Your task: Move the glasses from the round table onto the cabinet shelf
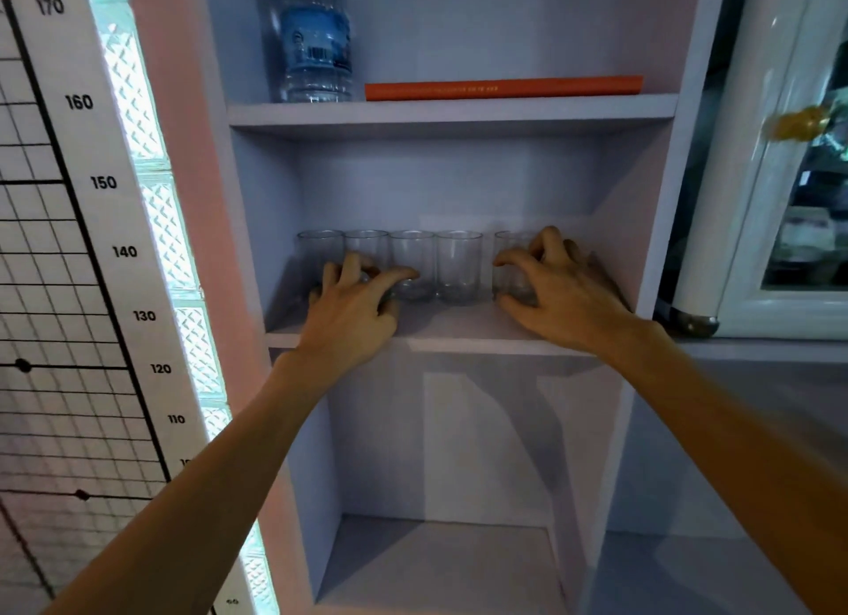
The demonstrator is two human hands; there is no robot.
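While five clear glasses point(459, 266) stand in a row on the middle cabinet shelf point(459, 328), the left hand point(353, 311) curls loosely around the second glass point(367, 247), and the right hand point(557, 289) cups the rightmost glass point(511, 266); whether either truly grips cannot be told. Smooth, rigid, breakable, fairly light, they seem best held around the sidewall.

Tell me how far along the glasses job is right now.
Mostly done, by the look of it: five glasses stand in a row on the middle shelf. The left hand is at the second glass, the right hand at the fifth, apparently placing them. The round table is out of view, so any remainder is unknown.
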